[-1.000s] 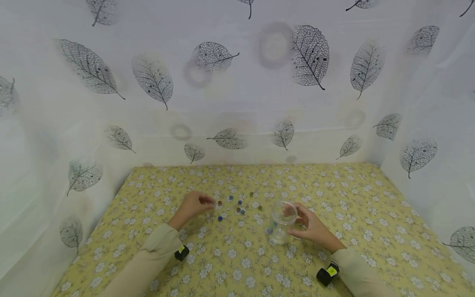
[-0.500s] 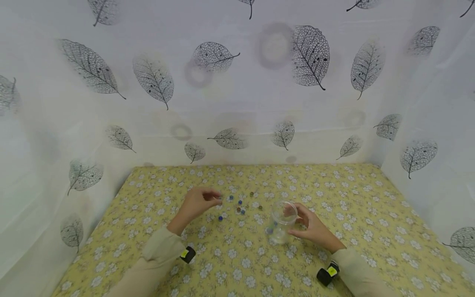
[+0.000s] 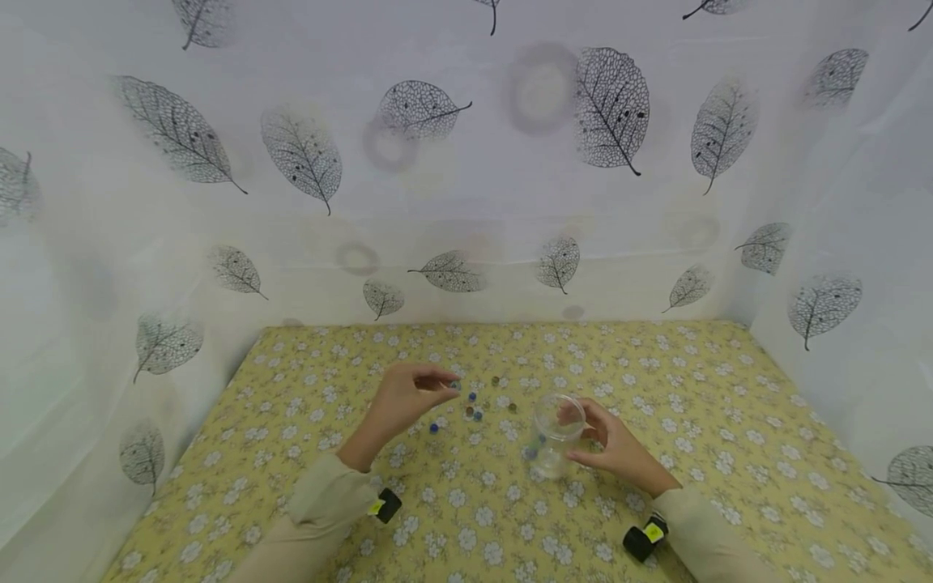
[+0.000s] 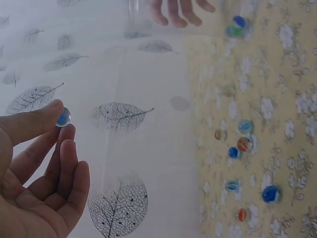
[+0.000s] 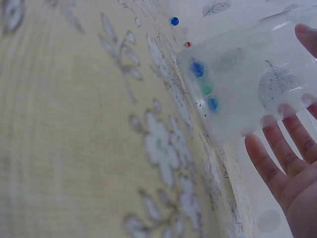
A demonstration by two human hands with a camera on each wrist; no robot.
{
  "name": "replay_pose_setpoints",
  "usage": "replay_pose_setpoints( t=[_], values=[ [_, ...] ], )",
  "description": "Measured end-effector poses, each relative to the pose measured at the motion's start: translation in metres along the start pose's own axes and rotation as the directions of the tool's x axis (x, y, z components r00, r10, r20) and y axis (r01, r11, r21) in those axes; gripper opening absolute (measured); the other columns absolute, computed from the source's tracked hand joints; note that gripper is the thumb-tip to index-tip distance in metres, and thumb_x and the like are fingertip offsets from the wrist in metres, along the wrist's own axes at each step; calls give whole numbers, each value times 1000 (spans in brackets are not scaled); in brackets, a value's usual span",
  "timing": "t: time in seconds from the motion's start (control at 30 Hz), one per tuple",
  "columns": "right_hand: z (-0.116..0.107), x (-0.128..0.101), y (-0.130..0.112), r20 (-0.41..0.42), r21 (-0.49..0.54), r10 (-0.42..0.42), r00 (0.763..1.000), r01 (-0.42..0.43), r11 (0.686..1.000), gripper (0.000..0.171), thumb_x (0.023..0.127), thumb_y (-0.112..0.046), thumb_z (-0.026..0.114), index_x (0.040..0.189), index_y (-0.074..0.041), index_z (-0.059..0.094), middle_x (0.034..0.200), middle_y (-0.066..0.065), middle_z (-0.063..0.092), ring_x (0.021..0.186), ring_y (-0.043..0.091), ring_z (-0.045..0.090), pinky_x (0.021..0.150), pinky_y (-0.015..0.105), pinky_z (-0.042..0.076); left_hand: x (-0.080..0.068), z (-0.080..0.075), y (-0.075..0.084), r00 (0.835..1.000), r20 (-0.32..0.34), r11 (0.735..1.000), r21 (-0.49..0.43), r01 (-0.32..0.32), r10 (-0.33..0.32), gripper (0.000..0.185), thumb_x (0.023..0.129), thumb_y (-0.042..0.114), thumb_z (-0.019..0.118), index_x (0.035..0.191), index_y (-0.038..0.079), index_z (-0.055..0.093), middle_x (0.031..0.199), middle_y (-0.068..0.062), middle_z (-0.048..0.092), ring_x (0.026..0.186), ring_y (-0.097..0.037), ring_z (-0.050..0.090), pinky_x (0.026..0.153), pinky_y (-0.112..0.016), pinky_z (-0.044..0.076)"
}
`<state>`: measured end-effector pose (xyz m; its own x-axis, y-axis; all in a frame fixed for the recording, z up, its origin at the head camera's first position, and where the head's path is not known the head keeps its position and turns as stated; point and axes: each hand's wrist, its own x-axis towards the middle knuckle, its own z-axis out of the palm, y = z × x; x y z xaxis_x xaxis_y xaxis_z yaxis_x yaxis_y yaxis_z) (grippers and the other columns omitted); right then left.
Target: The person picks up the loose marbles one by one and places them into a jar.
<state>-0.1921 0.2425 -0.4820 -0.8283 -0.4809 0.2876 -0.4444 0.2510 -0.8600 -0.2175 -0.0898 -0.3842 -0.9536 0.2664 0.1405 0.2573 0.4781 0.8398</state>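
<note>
On the yellow flowered cloth [image 3: 656, 389], a clear cup [image 3: 555, 433] is steadied by the right hand [image 3: 615, 445], whose fingers are curved loosely round its far side. From the head view the left hand [image 3: 404, 401] is seen raised above the cloth, left of the cup, but what its fingertips carry is too small to tell there. By the left wrist view this is settled: a marble [image 4: 63, 117], clear with a blue core, is pinched between the thumb and forefinger, while the other fingers are curled beneath it. Loose marbles [image 4: 241, 144] in blue, orange and green are shown scattered on the cloth between the two hands. Only in the right wrist view are the cup's contents made plain: two blue marbles and a green one [image 5: 205, 88] are seen through the cloudy wall near its bottom, with the fingertips [image 5: 270, 121] pressed against the wall. Leaf-printed white curtain [image 3: 466, 162] is hung behind.
</note>
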Motion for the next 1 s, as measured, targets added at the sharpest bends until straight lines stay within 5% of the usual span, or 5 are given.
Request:
replay_pose_setpoints(
  t=[0.4,1.0],
  values=[
    [0,1,0,0,13,10,1000,-10,1000,57,83,2,66,134,4,40,124,23,49,110,1,54,86,24,50,4,18,30,991,38,990,-56,-129,131,20,81,18,73,99,10,73,96,-9,72,76,-11,65,63,-21,52],
    [0,1,2,11,37,-3,1000,2,999,59,84,2,65,135,9,36,124,30,47,111,12,57,87,24,50,13,70,44,978,120,984,-67,-166,173,15,82,18,73,95,11,74,90,-4,72,72,-8,64,65,-19,52]
  ],
)
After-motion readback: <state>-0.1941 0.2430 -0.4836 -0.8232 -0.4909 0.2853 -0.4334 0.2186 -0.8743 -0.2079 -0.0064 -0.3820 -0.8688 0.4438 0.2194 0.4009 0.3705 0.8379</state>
